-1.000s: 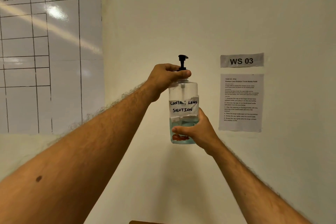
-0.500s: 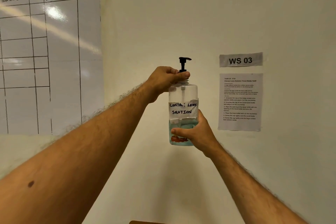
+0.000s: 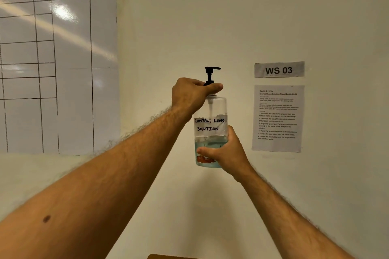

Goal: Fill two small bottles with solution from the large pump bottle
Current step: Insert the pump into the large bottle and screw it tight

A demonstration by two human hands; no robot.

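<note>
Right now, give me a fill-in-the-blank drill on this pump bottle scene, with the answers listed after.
1. The left hand grips the pump bottle at its ____, just under the black pump head.
2. The right hand holds the bottle's ____ part, where the bluish liquid sits.
3. The handwritten label reads "Contact ____ Solution".
4. The grey sign on the wall reads "WS ____".

Answers: neck; lower; Lens; 03

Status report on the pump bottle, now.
Left hand grips pump collar. Right hand holds pump bottle low, upright, raised before wall. Small bottles not in view. Nothing in the way.
</note>
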